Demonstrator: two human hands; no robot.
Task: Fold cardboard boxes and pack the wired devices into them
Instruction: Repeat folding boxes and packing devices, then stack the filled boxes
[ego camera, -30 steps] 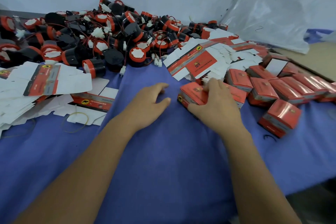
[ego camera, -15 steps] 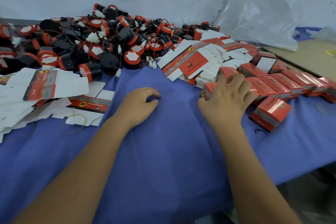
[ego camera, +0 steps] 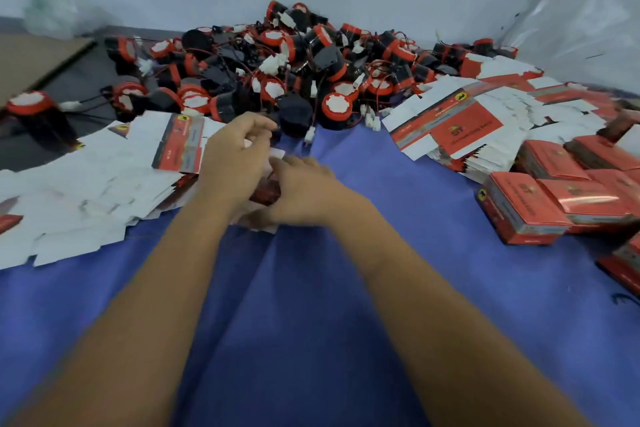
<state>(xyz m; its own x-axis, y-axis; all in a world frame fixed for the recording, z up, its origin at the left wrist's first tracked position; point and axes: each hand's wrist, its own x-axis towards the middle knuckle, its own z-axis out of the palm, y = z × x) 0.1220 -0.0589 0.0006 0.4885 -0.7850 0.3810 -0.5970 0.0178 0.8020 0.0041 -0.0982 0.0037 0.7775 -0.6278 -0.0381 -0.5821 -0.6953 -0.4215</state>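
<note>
Both my hands meet over a flat red-and-white cardboard box blank (ego camera: 265,191) at the table's middle. My left hand (ego camera: 235,159) has its fingers curled over the blank's upper edge. My right hand (ego camera: 304,189) lies curled on the blank's right side; motion blur hides the exact grip. A heap of black-and-red wired devices (ego camera: 294,73) with white connectors fills the back of the table. Flat box blanks lie in a pile at the left (ego camera: 86,191) and another at the right (ego camera: 467,125). Folded red boxes (ego camera: 540,204) are gathered at the right edge.
A blue cloth (ego camera: 311,322) covers the table. A brown cardboard sheet (ego camera: 31,59) lies at the back left, a clear plastic bag (ego camera: 581,28) leans on the wall at the back right. One device (ego camera: 38,114) stands apart at the far left.
My right hand left the folded boxes at the right and came to the middle. My left hand moved forward onto a flat blank. The view swung left.
</note>
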